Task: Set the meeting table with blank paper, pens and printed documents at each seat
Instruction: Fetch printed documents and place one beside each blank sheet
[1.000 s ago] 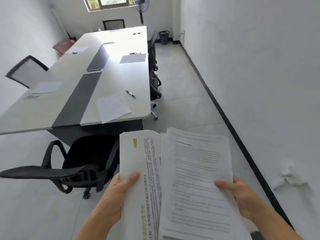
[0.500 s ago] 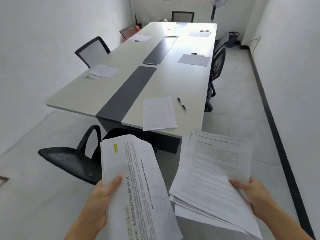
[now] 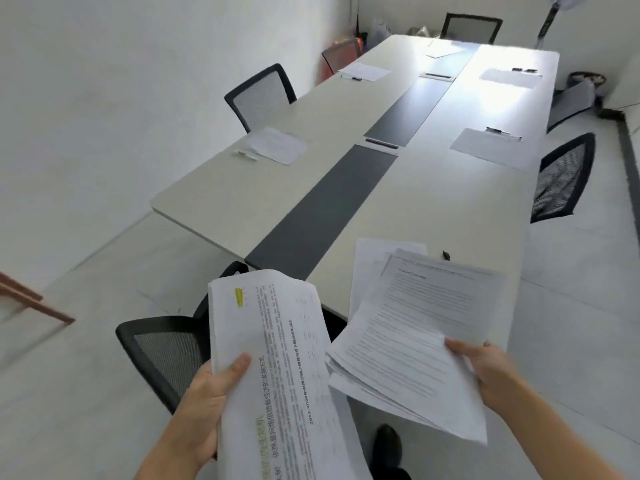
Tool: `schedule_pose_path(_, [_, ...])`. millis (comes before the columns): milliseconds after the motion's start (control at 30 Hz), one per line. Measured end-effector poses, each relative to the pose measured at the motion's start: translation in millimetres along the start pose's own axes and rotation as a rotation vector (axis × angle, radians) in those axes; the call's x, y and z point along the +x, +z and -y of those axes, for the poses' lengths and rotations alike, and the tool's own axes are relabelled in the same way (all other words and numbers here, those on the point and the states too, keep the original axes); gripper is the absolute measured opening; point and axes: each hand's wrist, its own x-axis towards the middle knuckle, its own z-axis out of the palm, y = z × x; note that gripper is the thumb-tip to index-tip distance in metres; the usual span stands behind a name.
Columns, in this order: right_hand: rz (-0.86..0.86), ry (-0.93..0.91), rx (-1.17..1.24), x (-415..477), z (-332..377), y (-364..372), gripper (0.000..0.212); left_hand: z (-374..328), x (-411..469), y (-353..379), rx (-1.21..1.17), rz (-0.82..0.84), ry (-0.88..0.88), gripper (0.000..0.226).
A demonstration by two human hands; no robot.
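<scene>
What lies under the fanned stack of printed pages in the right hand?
Under the fanned stack of printed pages, a blank white sheet lies on the pale table; its near part is covered. A black pen lies beside it.

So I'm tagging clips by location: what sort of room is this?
Most likely an office meeting room: one long table with mesh office chairs around it, and a sheet of paper laid at several seats.

The printed bundle (image 3: 277,358) carries rotated lines of Chinese characters, a yellow-green heading and a yellow mark near its top; only "2013" and "2020" can be made out. The fanned stack (image 3: 408,341) bears lines of print too blurred to read.
</scene>
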Motion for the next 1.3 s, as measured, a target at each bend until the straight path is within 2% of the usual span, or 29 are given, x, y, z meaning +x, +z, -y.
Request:
schedule_pose_path(200, [0.062, 0.006, -0.051, 132, 68, 99, 0.033, -26, 36, -11, -0.113, -0.235, -0.017, 0.038])
schedule_pose_path(400, [0.098, 0.034, -0.141, 244, 117, 218, 0.043, -65, 68, 5, -0.119, -0.466, 0.03, 0.045])
schedule_pose_path(467, [0.089, 0.036, -0.192, 270, 122, 251, 0.046, -70, 75, 10, -0.139, -0.528, 0.046, 0.045])
schedule_pose_path(600, [0.097, 0.096, -0.339, 305, 111, 288, 0.051, -73, 81, 21, -0.214, -0.621, 0.038, 0.06])
schedule_pose_path(700, [0.166, 0.177, -0.426, 317, 99, 299, 0.042, -74, 85, 26, -0.246, -0.665, 0.042, 0.074])
schedule_pose_path(767, [0.161, 0.23, -0.474, 315, 96, 300, 0.03, -76, 88, 29, -0.257, -0.655, 0.051, 0.073])
schedule_pose_path(833, [0.16, 0.191, -0.575, 312, 97, 294, 0.043, -79, 92, 31, -0.244, -0.624, 0.061, 0.057])
schedule_pose_path(900, [0.141, -0.003, -0.79, 299, 102, 279, 0.059, -83, 98, 36, -0.229, -0.58, 0.07, 0.044])
schedule_pose_path(933, [0.153, -0.113, -0.817, 287, 104, 269, 0.063, -86, 101, 39, -0.225, -0.558, 0.073, 0.041])
schedule_pose_path(1000, [0.333, -0.201, -0.678, 244, 106, 248, 0.066, -93, 106, 47, -0.216, -0.498, 0.073, 0.04])
schedule_pose_path(1067, [0.668, -0.028, -0.501, 187, 107, 229, 0.072, -99, 110, 53, -0.203, -0.413, 0.068, 0.038])
schedule_pose_path(1133, [0.927, 0.156, -0.387, 142, 102, 211, 0.06, -104, 114, 60, -0.171, -0.333, 0.064, 0.04])
schedule_pose_path(1167, [0.946, 0.177, -0.338, 127, 98, 204, 0.052, -106, 116, 64, -0.155, -0.294, 0.063, 0.042])
schedule_pose_path(1200, [0.895, 0.143, -0.291, 113, 96, 198, 0.048, -107, 116, 67, -0.138, -0.258, 0.063, 0.043])
schedule_pose_path(1300, [0.58, -0.075, -0.239, 81, 95, 183, 0.041, -107, 111, 72, -0.119, -0.17, 0.046, 0.041])
